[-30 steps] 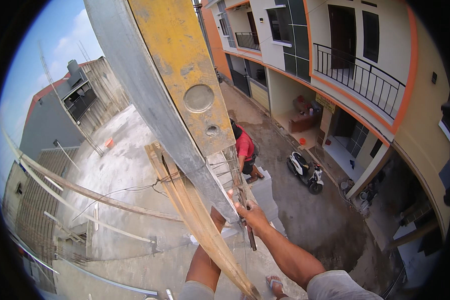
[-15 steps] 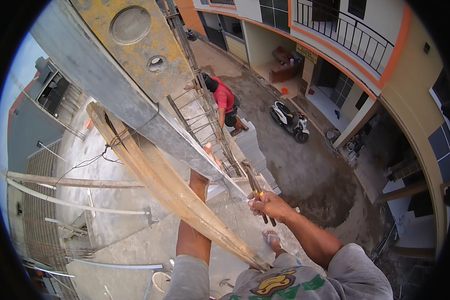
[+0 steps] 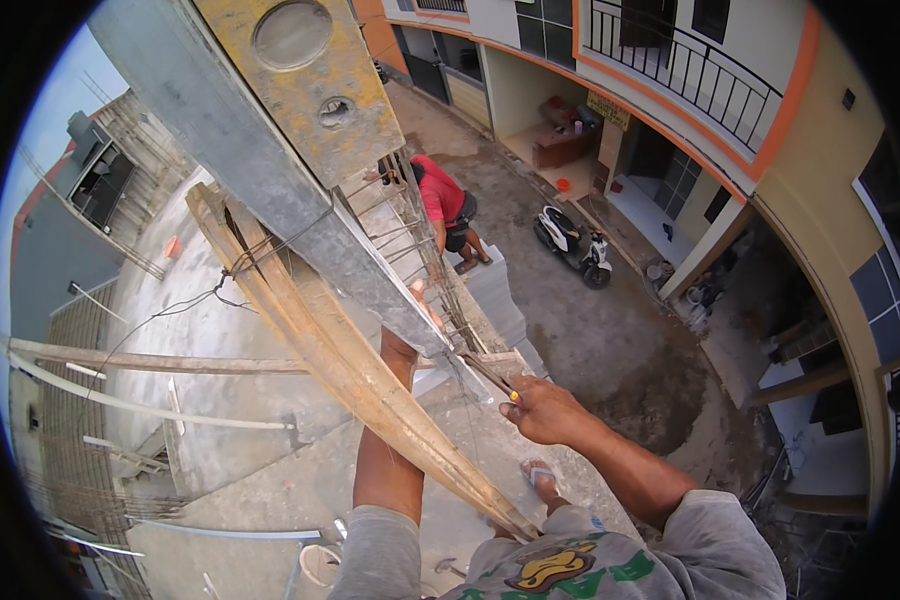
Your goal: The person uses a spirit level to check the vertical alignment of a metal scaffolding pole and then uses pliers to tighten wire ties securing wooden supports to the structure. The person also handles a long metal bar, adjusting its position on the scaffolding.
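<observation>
My right hand (image 3: 545,410) is closed round pincers (image 3: 492,379) with yellow-marked handles. Their jaws point up and left, against or close to the lower end of a long grey board (image 3: 300,215); I cannot tell if they touch it. My left hand (image 3: 425,303) reaches behind this board, its fingers curled over the far edge and its palm hidden. A weathered wooden beam (image 3: 340,365) slants in front of my left forearm. Thin wire (image 3: 232,272) loops round beam and board. Along the board's upper part lies a worn yellow bar (image 3: 320,75) with round recesses.
A rebar cage (image 3: 400,225) runs along the slab's edge. Beyond it a person in a red shirt (image 3: 440,195) bends over. A street with a parked scooter (image 3: 573,245) lies far below. A pole (image 3: 160,358) and a white pipe (image 3: 170,408) cross the left.
My right hand has turned the pincers from nearly upright to slanting left, their jaws now lower, at the board's end. My left hand keeps its place on the board. The view has shifted slightly.
</observation>
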Demonstrator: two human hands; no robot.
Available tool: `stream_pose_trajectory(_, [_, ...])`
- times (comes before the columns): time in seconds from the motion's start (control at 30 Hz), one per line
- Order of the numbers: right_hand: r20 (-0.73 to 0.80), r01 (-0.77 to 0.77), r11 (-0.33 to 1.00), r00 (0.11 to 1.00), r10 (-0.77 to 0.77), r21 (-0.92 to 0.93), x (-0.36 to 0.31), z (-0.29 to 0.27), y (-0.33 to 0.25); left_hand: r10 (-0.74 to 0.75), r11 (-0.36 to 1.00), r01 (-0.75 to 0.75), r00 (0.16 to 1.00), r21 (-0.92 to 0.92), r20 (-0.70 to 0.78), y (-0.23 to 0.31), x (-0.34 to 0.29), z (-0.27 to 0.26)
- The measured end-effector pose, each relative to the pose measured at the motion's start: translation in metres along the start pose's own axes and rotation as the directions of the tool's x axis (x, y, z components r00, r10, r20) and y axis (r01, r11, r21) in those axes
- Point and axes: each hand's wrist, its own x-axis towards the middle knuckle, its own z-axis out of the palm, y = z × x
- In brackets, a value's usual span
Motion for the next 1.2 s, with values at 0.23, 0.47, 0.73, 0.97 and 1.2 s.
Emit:
stream_pose_trajectory(0.23, [-0.127, -0.047, 0.97, 0.992, 0.017, -0.238, -0.007, 0.0, -0.024, 0.022, 0.998, -0.019, 0.998, 0.053, -0.062, 0.002, -0.004, 0.005])
stream_pose_trajectory(0.47, [-0.374, -0.082, 0.861, 0.918, -0.13, -0.502, -0.013, 0.025, -0.032, 0.042, 0.998, -0.038, 0.996, 0.049, -0.081, 0.005, -0.008, 0.011])
stream_pose_trajectory(0.73, [-0.448, -0.21, 0.755, 0.886, -0.122, -0.621, -0.015, 0.041, -0.045, 0.131, 0.99, -0.129, 0.991, -0.054, 0.025, -0.001, -0.006, 0.007])
stream_pose_trajectory(0.97, [-0.47, -0.341, 0.618, 0.881, -0.052, -0.708, -0.014, 0.052, -0.064, 0.103, 0.994, -0.103, 0.994, 0.021, -0.029, -0.005, -0.002, 0.004])
stream_pose_trajectory(1.2, [-0.446, -0.332, 0.558, 0.892, -0.077, -0.761, -0.015, 0.055, -0.068, 0.1, 0.995, -0.099, 0.994, 0.034, -0.036, -0.005, -0.004, 0.003])
